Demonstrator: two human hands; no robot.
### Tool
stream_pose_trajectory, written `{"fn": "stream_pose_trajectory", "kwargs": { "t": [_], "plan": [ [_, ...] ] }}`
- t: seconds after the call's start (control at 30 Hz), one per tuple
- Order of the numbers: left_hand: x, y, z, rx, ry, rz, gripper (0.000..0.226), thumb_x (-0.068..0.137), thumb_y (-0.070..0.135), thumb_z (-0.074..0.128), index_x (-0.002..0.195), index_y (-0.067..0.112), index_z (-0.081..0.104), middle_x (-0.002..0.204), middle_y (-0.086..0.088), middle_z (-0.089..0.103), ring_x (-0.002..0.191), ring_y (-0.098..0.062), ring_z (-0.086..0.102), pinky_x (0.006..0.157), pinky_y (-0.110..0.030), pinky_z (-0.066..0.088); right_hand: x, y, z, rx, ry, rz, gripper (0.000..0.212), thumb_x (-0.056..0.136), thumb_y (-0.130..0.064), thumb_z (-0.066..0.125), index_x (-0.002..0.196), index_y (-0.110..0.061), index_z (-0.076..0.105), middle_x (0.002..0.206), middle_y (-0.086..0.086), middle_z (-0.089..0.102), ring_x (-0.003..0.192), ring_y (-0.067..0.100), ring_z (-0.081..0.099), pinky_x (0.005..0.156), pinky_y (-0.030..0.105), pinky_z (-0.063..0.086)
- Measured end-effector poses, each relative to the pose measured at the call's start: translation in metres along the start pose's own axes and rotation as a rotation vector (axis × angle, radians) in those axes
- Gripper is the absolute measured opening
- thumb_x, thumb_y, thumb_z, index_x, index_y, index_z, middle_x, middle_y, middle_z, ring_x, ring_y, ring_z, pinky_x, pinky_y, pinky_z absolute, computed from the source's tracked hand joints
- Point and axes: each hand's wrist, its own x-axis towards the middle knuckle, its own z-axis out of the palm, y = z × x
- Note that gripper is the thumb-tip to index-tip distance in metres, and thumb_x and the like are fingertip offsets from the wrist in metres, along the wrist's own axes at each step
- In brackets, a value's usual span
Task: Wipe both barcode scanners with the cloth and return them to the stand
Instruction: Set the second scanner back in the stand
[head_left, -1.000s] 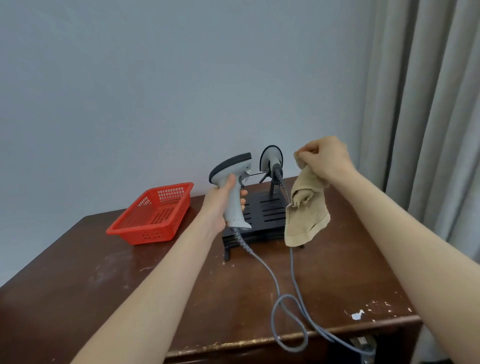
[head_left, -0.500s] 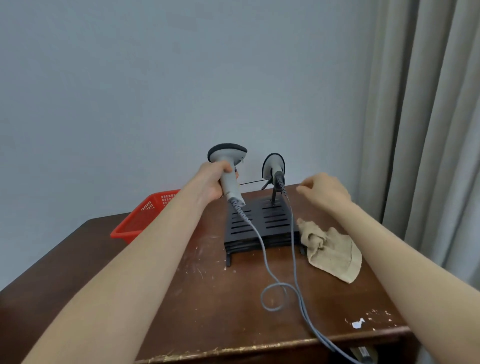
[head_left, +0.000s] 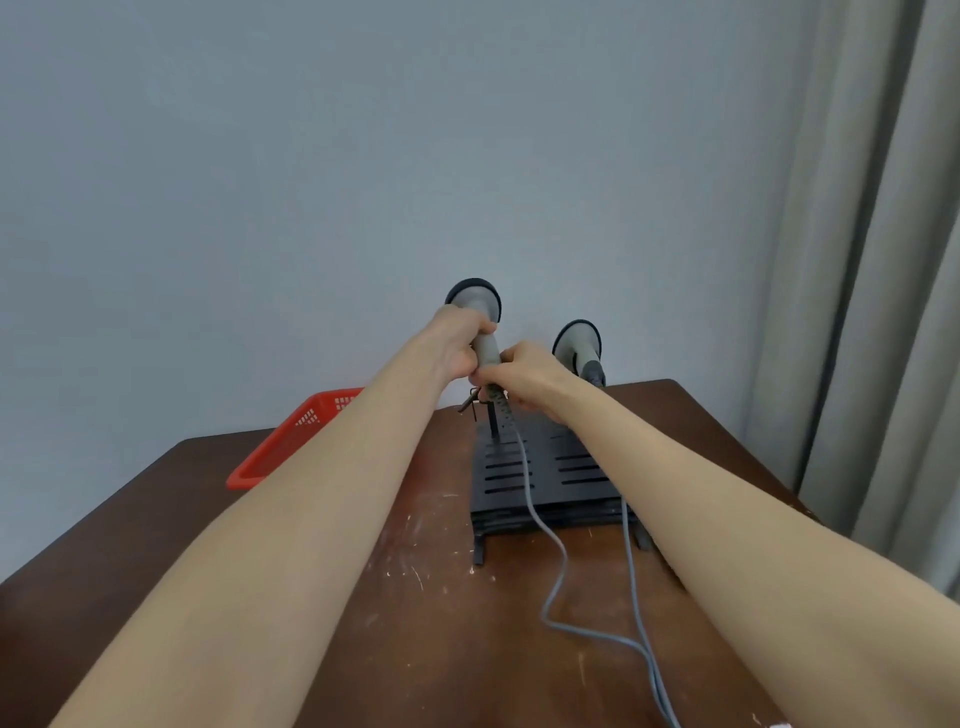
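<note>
Left hand (head_left: 454, 348) is wrapped round the handle of the scanner (head_left: 475, 301) and holds it upright, head up and facing away, over the left post (head_left: 491, 422) of the stand (head_left: 540, 467). A second ago this scanner was out in front of the stand beside the raised cloth. It has since been carried back and up, and it now sits just above its holder, not yet seated as far as I can tell.

Right hand (head_left: 527, 371) has changed jobs. It held the cloth a second ago, was empty and reaching half a second ago, and now its fingers are curled on the bottom of the same handle, where the cable leaves it. The cloth was dropped on the surface (head_left: 441, 623) right of the stand. It is out of sight now, probably under the right forearm.

By my reading, wiping of this scanner is over and the step in hand is docking it, with the right hand steadying the base onto the post. The second scanner (head_left: 576, 338) already stands in the right holder, near the back edge.

Both arms reach straight forward and nearly meet at the handle, wrists slightly raised. Two grey cables (head_left: 553, 571) trail from the stand toward the front edge. A red basket (head_left: 291, 447) sits by the back left corner, partly hidden by the left forearm.
</note>
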Motion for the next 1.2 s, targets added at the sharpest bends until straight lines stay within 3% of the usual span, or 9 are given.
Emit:
{"fn": "stream_pose_trajectory", "kwargs": {
  "t": [0.17,0.27,0.4,0.53,0.63,0.77,0.93,1.1,1.2],
  "plan": [
    [0.018,-0.013,-0.019,0.053,-0.077,0.029,0.03,0.08,-0.007,0.04,0.104,0.002,0.055,0.096,-0.012,0.056,0.08,-0.022,0.056,0.065,-0.032,0.047,0.031,-0.001,0.011,0.133,0.127,0.028,0.008,0.081,-0.013,0.057,0.079,-0.006,0.061,0.068,0.008,0.065,0.065,0.016,0.062,0.058,0.023,0.047],
    [0.036,-0.044,-0.035,0.309,0.05,0.146,0.046,0.088,0.001,0.042,0.133,0.008,0.047,0.126,-0.01,0.055,0.105,-0.021,0.055,0.091,-0.033,0.046,0.046,0.003,0.012,0.124,0.159,0.064,0.012,0.079,-0.012,0.055,0.084,-0.002,0.061,0.065,0.007,0.065,0.063,0.016,0.058,0.062,0.026,0.046],
    [0.051,-0.103,-0.041,0.64,0.116,0.242,0.073,0.082,0.016,0.067,0.142,0.001,0.029,0.138,-0.009,0.045,0.125,-0.024,0.046,0.088,-0.023,0.036,0.058,0.012,0.014,0.099,0.199,0.122,0.015,0.081,-0.013,0.049,0.067,-0.007,0.05,0.06,0.006,0.061,0.051,0.017,0.041,0.05,0.025,0.033],
    [0.073,-0.136,-0.033,0.702,0.129,0.226,0.102,0.071,0.029,0.079,0.149,0.006,0.016,0.15,-0.012,0.034,0.135,-0.025,0.037,0.106,-0.037,0.038,0.066,0.021,0.019,0.096,0.208,0.114,0.02,0.086,-0.018,0.047,0.068,-0.01,0.049,0.058,0.006,0.06,0.048,0.017,0.037,0.047,0.028,0.03],
    [0.082,-0.147,-0.027,0.713,0.177,0.258,0.093,0.071,0.032,0.08,0.144,0.007,0.028,0.143,-0.01,0.043,0.131,-0.026,0.043,0.101,-0.037,0.042,0.068,0.024,0.021,0.027,0.21,0.045,0.029,0.088,-0.018,0.044,0.06,-0.011,0.047,0.056,0.004,0.058,0.049,0.015,0.039,0.05,0.027,0.031],
    [0.088,-0.156,-0.021,0.726,0.234,0.325,0.047,0.074,0.032,0.077,0.109,0.011,0.055,0.108,-0.006,0.062,0.099,-0.023,0.059,0.081,-0.037,0.051,0.07,0.027,0.024,-0.055,0.211,0.01,0.029,0.089,-0.019,0.043,0.065,-0.005,0.053,0.059,0.006,0.06,0.047,0.014,0.042,0.049,0.026,0.034],
    [0.092,-0.159,-0.02,0.767,0.22,0.357,0.027,0.081,0.025,0.067,0.094,0.005,0.054,0.094,-0.008,0.063,0.085,-0.025,0.06,0.068,-0.035,0.048,0.073,0.034,0.032,-0.09,0.217,-0.013,0.02,0.087,-0.021,0.045,0.071,-0.01,0.051,0.068,0.012,0.059,0.063,0.02,0.048,0.063,0.031,0.039],
    [0.09,-0.159,-0.017,0.81,0.202,0.369,0.021,0.086,0.019,0.059,0.094,0.0,0.052,0.091,-0.013,0.06,0.08,-0.026,0.055,0.065,-0.034,0.043,0.074,0.037,0.036,-0.144,0.24,0.003,0.029,0.086,-0.021,0.043,0.058,-0.011,0.039,0.067,0.011,0.056,0.063,0.023,0.048,0.061,0.034,0.039],
    [0.091,-0.157,-0.015,0.854,0.192,0.369,0.019,0.09,0.018,0.053,0.095,0.0,0.054,0.086,-0.011,0.058,0.077,-0.025,0.054,0.061,-0.031,0.038,0.073,0.038,0.036,-0.191,0.249,0.004,0.025,0.086,-0.021,0.042,0.064,-0.01,0.044,0.068,0.009,0.055,0.065,0.025,0.05,0.061,0.034,0.04]
  ]
}}
